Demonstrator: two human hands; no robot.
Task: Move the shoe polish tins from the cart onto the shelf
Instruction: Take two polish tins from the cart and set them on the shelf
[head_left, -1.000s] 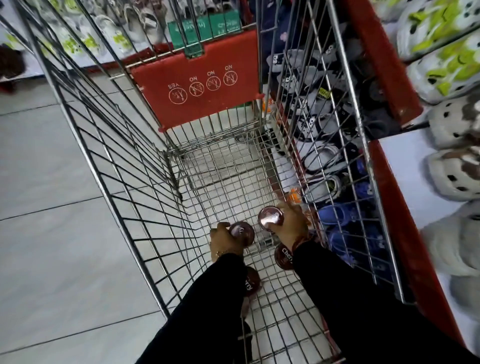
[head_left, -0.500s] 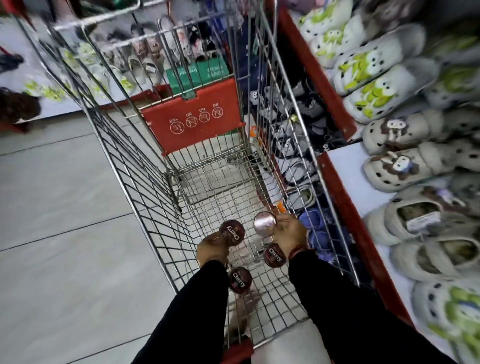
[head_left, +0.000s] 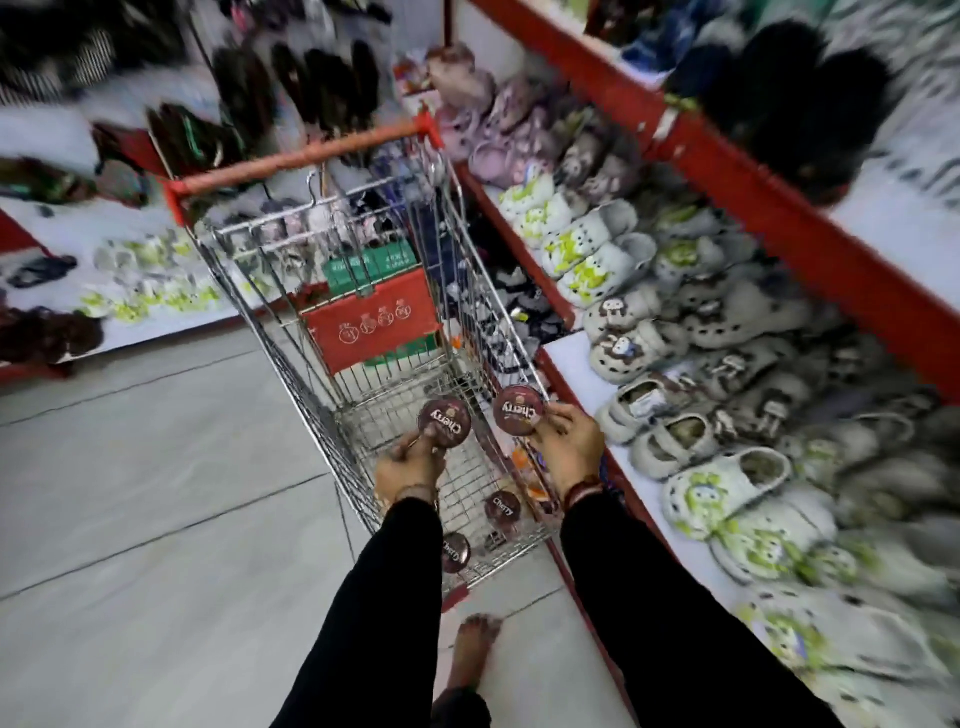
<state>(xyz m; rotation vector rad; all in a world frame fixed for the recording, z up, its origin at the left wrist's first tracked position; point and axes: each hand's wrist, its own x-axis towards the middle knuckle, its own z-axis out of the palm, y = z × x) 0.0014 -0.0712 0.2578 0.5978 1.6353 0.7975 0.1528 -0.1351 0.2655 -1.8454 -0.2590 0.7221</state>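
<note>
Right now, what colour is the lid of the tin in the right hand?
Dark brown with white "Cherry" lettering on the tin in the right hand, clearest in the head view.

Each hand holding tin, cart

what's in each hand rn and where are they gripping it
Left hand holds one polish tin by its lower rim; right hand holds another tin by its right edge, fingers on the rim.
</note>
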